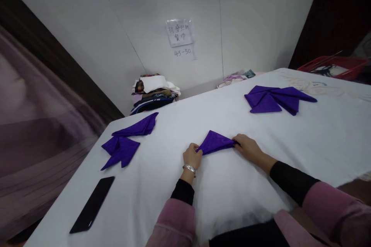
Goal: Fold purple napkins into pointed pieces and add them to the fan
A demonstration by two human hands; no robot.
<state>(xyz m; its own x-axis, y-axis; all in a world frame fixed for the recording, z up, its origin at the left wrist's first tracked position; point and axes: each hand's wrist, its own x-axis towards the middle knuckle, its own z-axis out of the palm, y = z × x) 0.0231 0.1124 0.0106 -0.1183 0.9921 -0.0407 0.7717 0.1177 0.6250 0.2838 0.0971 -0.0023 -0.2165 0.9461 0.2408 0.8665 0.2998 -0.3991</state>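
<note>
A purple cloth napkin (216, 142), folded into a triangle, lies on the white-covered table (179, 185) in front of me. My left hand (193, 157), with a silver bangle at the wrist, pinches its left corner. At the opposite corner, the fingers of my right hand (247, 146) are closed on the cloth. The napkin's point faces away from me, and its long edge runs between my hands. Parts of both corners are hidden under my fingers.
More folded purple napkins lie at the left (121, 150) and far right (271, 98). A black phone (92, 204) rests near the left edge. Beyond the table are a clothes pile (155, 92), a wall sign (179, 32) and a red basket (348, 67).
</note>
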